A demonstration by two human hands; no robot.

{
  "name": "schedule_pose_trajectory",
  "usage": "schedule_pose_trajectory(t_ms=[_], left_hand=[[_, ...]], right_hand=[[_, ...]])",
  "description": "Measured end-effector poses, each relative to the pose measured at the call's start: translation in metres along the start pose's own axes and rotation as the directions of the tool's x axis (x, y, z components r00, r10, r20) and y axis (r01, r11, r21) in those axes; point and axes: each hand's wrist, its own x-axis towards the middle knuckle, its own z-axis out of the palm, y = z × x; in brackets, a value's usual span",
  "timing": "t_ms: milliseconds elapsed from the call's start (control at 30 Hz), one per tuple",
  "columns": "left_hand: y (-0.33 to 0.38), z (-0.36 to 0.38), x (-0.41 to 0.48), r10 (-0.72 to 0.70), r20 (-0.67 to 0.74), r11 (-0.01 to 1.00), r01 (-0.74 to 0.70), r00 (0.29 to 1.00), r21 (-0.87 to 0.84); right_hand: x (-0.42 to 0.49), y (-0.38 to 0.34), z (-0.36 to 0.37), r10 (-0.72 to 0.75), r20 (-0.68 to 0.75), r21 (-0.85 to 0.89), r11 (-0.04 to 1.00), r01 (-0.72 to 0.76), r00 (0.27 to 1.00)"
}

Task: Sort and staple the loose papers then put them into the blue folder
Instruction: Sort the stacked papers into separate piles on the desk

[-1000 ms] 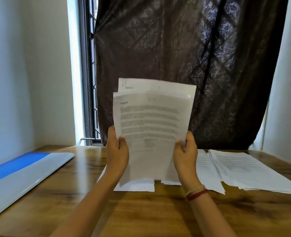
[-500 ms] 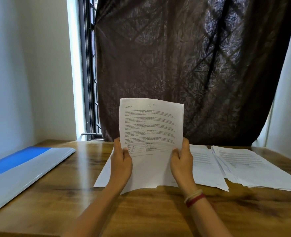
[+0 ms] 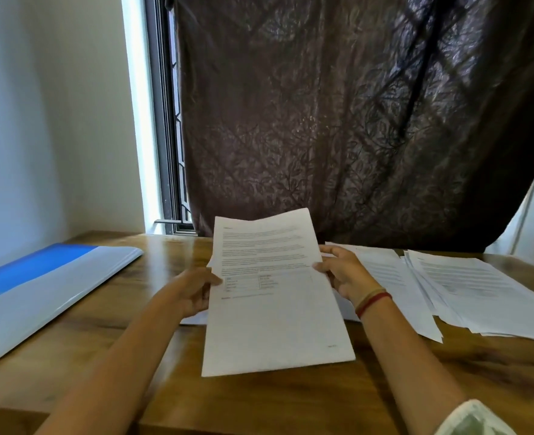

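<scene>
Dim indoors, lit mainly by daylight from the narrow window (image 3: pixel 138 136), itself blown out to white. Right of the window, backlit through the dark curtain (image 3: pixel 353 120), with faint sheen on its folds and a lattice shadow. Below the window, soft glare on the wooden worktop (image 3: pixel 171 249) and on the blue folder (image 3: pixel 39 287) down to its left. Below and right of the window, mild motion blur on the held sheet (image 3: pixel 275 309), print unreadable. Far right of the window, bowed lines from wide-angle distortion. Soft, low in detail, slightly noisy throughout.
</scene>
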Motion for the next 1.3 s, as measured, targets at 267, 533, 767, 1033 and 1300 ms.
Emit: schedule_pose_trajectory(t_ms=[267, 533, 767, 1033, 1300], left_hand=[[-0.011, 0.001, 0.053, -0.044, -0.069, 0.992, 0.035, 0.997, -0.123], [-0.019, -0.005, 0.064, -0.023, 0.089, 0.956, 0.048, 0.996, -0.289], [-0.017, -0.009, 0.062, 0.004, 0.112, 0.916, 0.041, 0.994, -0.400], [-0.022, -0.009, 0.065, -0.004, 0.119, 0.927, 0.048, 0.993, -0.371], [-0.023, -0.004, 0.067, 0.004, 0.186, 0.930, 0.065, 0.983, -0.363]], right_hand=[[0.015, 0.031, 0.004, 0.123, -0.015, 0.092, 0.988, -0.121, 0.992], [0.022, 0.039, 0.003, 0.080, -0.058, 0.270, 0.961, -0.062, 0.995], [0.020, 0.043, 0.000, 0.057, -0.068, 0.215, 0.976, -0.041, 0.996], [0.018, 0.040, 0.004, 0.078, -0.076, 0.307, 0.950, -0.051, 0.994], [0.011, 0.044, 0.009, -0.006, -0.229, 0.237, 0.970, 0.062, 0.973]])
